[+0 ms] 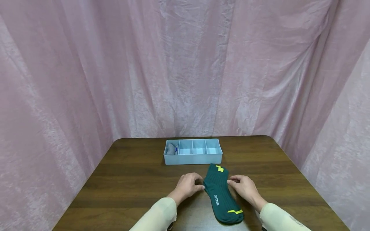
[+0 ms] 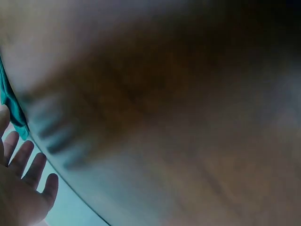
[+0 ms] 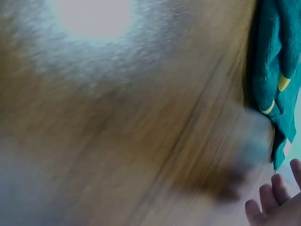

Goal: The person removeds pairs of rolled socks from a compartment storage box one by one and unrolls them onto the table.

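A pair of dark green socks with yellow bands and the word COTTON lies flat on the table, one sock on the other, cuffs away from me. My left hand is at the socks' left side, its fingertips right at the heel edge. In the left wrist view, the fingers of that hand are spread and fairly straight. At the right edge, near the cuffs, my right hand has loosely bent fingers with nothing between them. The right wrist view shows the socks from the side, beyond that hand's fingertips.
A light blue box with several compartments in a row stands beyond the socks. Its leftmost compartment holds a grey folded bundle with a blue mark. Behind the brown wooden table hangs a pink curtain.
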`<state>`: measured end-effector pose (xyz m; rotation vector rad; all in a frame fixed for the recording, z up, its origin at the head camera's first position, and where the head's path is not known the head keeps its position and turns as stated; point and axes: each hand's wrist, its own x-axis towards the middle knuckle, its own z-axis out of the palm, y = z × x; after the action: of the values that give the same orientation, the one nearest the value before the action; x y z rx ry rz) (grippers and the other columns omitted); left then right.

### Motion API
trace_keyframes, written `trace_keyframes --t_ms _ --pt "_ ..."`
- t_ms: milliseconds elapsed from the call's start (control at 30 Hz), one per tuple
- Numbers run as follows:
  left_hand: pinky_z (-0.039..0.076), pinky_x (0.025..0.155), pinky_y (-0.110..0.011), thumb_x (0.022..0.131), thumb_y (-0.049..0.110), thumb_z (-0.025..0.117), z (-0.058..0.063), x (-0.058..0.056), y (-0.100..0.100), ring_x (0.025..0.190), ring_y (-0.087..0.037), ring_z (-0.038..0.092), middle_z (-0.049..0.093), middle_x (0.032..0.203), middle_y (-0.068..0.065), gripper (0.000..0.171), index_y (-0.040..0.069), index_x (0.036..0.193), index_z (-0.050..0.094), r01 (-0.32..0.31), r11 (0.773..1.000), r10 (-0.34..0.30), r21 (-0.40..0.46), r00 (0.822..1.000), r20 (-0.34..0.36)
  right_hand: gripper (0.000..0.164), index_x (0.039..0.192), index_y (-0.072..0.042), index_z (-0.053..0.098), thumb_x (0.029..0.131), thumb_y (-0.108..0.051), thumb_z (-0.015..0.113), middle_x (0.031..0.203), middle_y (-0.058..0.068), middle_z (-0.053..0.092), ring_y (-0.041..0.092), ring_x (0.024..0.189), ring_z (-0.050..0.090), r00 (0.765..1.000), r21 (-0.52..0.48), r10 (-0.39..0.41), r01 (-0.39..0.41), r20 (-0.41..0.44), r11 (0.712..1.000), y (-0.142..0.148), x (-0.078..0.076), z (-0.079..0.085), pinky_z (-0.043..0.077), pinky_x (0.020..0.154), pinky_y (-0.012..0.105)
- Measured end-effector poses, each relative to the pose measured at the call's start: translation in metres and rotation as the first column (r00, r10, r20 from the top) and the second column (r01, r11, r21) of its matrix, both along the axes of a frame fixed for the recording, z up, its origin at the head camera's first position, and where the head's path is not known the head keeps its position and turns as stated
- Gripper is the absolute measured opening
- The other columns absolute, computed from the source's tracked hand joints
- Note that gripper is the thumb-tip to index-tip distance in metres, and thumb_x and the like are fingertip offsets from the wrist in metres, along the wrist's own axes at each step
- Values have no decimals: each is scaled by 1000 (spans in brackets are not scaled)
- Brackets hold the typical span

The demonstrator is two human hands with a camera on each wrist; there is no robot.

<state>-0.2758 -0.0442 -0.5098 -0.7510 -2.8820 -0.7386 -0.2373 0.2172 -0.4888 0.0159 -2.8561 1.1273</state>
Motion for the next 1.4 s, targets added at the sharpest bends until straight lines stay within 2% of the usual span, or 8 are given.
trace_keyframes --t_ms 167,433,567,767,900,1100,1200,1400 --pt "47 90 -39 86 32 78 -4 0 2 98 -14 63 70 101 6 21 17 102 77 -20 1000 20 1 1000 -11 27 108 -5 75 91 -25 70 111 14 70 39 109 61 1000 15 -21 20 12 1000 -7 -4 -3 46 89 56" --pt "48 87 -40 86 32 78 -6 2 6 99 -17 62 71 101 6 18 19 98 79 -10 999 6 -43 996 -89 17 93 -8 78 88 -24 73 103 12 70 37 103 61 999 88 -49 50 -13 995 -13 -4 -10 47 86 55" --pt "48 84 -40 84 31 79 -4 4 10 99 -19 62 69 101 5 17 19 95 79 -25 996 15 -81 992 -127 16 89 -9 78 88 -23 73 109 16 67 39 107 57 998 112 -61 63 -16 992 -14 -3 -12 44 89 57" --pt "47 82 -39 83 32 79 -4 6 12 99 -19 61 67 103 3 17 19 94 79 -39 991 22 -127 991 -134 13 84 -10 78 87 -21 73 123 25 61 45 114 52 997 146 -68 71 -24 987 -18 -3 -14 42 91 60" --pt "47 81 -39 83 33 79 -2 6 13 100 -19 61 67 105 3 18 19 95 79 -45 989 26 -140 991 -132 11 81 -12 78 86 -20 73 123 25 61 45 114 52 997 142 -76 79 -30 987 -18 -4 -15 42 90 60" --pt "45 78 -38 83 33 80 2 7 15 99 -19 60 66 104 3 16 21 93 78 -54 985 37 -161 994 -107 11 80 -13 78 87 -19 72 122 23 63 43 113 56 998 138 -68 67 6 988 -15 -5 -9 44 87 60" --pt "44 77 -37 83 34 80 5 8 16 97 -18 60 66 103 4 16 21 92 78 -63 983 49 -170 995 -84 11 81 -12 78 88 -19 72 117 19 66 39 107 59 998 136 -65 61 20 989 -12 -6 -7 45 85 58" --pt "43 78 -38 83 34 80 8 6 17 97 -18 59 65 104 4 15 22 93 79 -75 979 67 -187 997 -47 12 82 -11 78 87 -20 71 89 4 70 27 86 61 998 134 -64 60 25 989 -1 -6 -4 46 76 53"
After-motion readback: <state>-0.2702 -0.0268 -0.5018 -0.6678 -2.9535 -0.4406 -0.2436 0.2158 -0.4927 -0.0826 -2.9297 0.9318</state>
